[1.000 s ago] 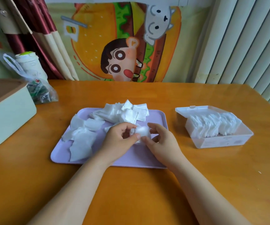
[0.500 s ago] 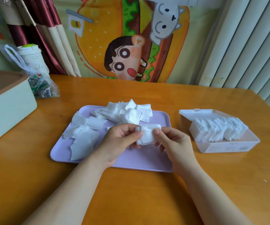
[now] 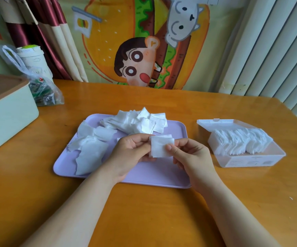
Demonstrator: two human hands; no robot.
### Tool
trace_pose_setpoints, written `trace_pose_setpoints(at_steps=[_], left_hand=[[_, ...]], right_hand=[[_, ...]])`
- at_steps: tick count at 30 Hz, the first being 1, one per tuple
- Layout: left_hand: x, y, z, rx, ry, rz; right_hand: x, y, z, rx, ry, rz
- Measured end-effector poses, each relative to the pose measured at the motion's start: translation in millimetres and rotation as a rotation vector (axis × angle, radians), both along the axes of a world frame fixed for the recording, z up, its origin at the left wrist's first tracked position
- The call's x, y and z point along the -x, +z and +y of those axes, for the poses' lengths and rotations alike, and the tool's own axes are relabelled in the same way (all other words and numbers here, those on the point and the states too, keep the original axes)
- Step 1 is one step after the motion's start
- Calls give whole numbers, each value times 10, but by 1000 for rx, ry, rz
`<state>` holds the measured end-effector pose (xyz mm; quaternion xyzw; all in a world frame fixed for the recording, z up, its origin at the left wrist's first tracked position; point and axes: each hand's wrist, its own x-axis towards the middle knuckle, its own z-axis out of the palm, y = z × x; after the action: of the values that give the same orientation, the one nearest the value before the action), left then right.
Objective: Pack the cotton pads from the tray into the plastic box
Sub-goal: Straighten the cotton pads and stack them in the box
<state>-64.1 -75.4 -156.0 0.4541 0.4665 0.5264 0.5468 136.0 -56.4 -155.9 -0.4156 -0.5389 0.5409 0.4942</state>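
Tallied on counter point(image 3: 144, 220): 1 tray point(image 3: 144, 172); 1 plastic box point(image 3: 251, 160); 2 grips, left grip point(image 3: 128, 154) and right grip point(image 3: 190, 154). Cotton pads: 2 loose heaps on tray, rear heap point(image 3: 137, 122) and left heap point(image 3: 90, 147); 1 packed row point(image 3: 240, 141) in box; 1 small stack point(image 3: 160, 146) between grips; single pads too overlapped to count. 1 pale green bin point(image 3: 6, 122); 1 plastic bag point(image 3: 44, 91); 1 white cup point(image 3: 33, 61).
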Motion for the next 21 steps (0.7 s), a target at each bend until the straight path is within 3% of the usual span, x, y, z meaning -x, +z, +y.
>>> trace_pose_setpoints(at_steps=[10, 13, 21], left_hand=[[7, 17, -16, -21, -78, 7], [14, 26, -26, -10, -98, -20], [21, 67, -33, 30, -119, -53]], right_hand=[[36, -60, 15, -78, -47, -60], [39, -99, 20, -149, 38, -108], [3, -79, 22, -40, 4, 46]])
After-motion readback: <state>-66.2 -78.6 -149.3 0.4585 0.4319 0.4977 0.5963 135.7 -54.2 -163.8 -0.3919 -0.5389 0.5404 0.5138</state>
